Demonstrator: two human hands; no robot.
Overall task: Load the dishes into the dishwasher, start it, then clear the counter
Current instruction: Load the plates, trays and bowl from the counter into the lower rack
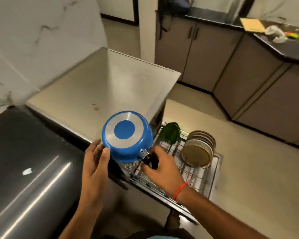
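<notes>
A blue saucepan is held upside down, its silver and blue base facing up, above the front corner of the steel dishwasher top. My right hand grips its black handle. My left hand lies against the pan's left rim, its thumb on the blue wall and its fingers relaxed. Below and to the right, the pulled-out wire rack holds a row of upright steel plates and a green dish.
A dark glossy counter stretches to my left, with a small white scrap on it. Grey cabinets under a black counter stand at the back right, carrying a cardboard piece and some clutter. Tiled floor lies beyond the rack.
</notes>
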